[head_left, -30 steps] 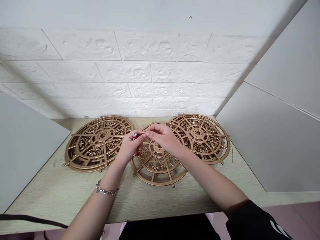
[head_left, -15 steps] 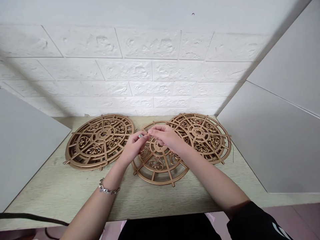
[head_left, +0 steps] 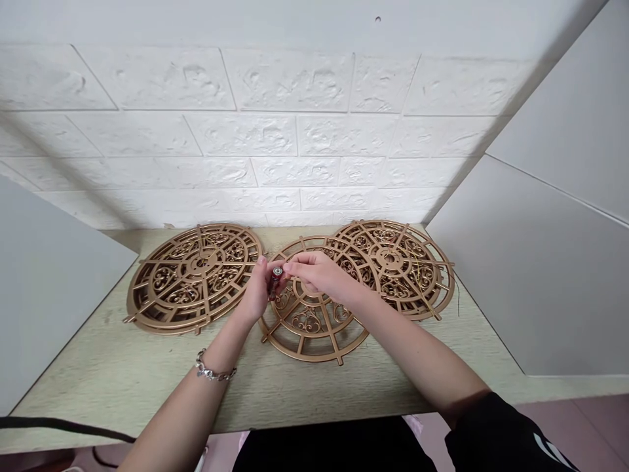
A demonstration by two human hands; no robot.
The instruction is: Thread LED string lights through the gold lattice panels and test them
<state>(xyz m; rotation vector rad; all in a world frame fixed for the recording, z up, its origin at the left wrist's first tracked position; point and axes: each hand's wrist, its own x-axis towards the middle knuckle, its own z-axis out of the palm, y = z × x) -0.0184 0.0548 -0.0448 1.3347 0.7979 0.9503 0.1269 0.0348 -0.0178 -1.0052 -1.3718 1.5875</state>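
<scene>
Nearest, the black sleeve (head_left: 486, 436) is on R arm, and a black cable (head_left: 63, 427) runs at the lower L corner. On L wrist sits a silver bracelet (head_left: 211, 373).

A bit farther, above the table (head_left: 383, 390), L hand (head_left: 256, 293) has its fingers curled around a small red cylinder (head_left: 276, 278), approx. upright, w/ silver end up; its thumb stands apart. R hand (head_left: 324, 274) is just beside, thumb and index tips narrow, close together; if sth. thin is btw. them, I cannot tell.

The middle gold frame (head_left: 307, 335) lies under the hands, its R rim overlapping the R pile of gold frames (head_left: 399, 260), which has yellow wire (head_left: 417, 274) on top. The L pile of gold frames (head_left: 209, 262) lies beyond L hand. Farthest is the white brick-pattern wall (head_left: 265, 134).
</scene>
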